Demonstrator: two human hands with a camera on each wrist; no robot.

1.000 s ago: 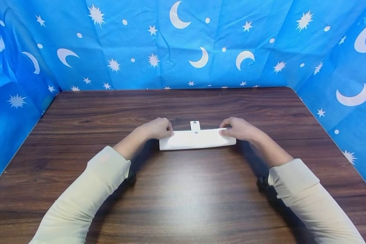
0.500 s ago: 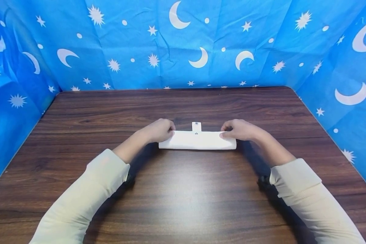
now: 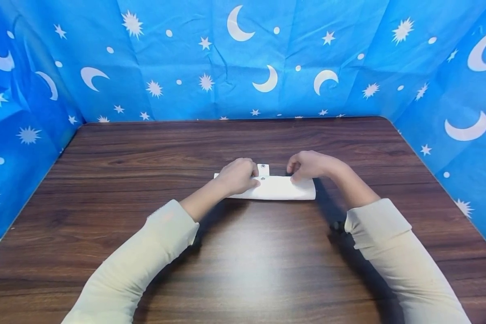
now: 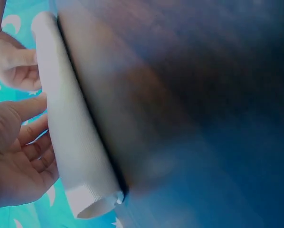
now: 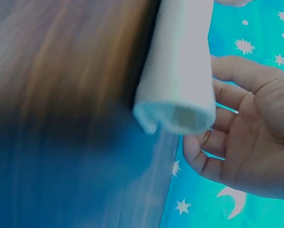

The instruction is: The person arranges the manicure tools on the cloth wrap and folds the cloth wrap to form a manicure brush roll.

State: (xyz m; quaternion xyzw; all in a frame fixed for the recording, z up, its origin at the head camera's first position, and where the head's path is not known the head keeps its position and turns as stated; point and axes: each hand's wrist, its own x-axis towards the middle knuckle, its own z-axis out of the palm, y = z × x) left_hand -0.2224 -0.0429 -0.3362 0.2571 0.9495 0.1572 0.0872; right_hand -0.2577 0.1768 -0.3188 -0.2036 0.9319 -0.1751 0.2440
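A white, rolled-up textured mat (image 3: 285, 188) lies across the middle of the table. A small tab with a metal snap (image 3: 263, 169) sticks out from its far edge, and a second snap sits on the roll beside it. My left hand (image 3: 238, 177) is at the roll left of the tab, thumb on top and fingers bent over the far side. Near the right end, my right hand (image 3: 311, 165) has its thumb on the roll and its fingers curled behind it. In the right wrist view the roll's hollow end (image 5: 184, 118) shows; some fingertips are hidden behind the roll.
The dark wood-grain table (image 3: 243, 270) spreads around the roll on all sides. A blue cloth (image 3: 178, 58) with white moons and stars hangs along the back and both sides of the table.
My left hand has slid right along the roll from its left end towards the snap tab, uncovering that end. The right hand stays near the right end, slightly raised.
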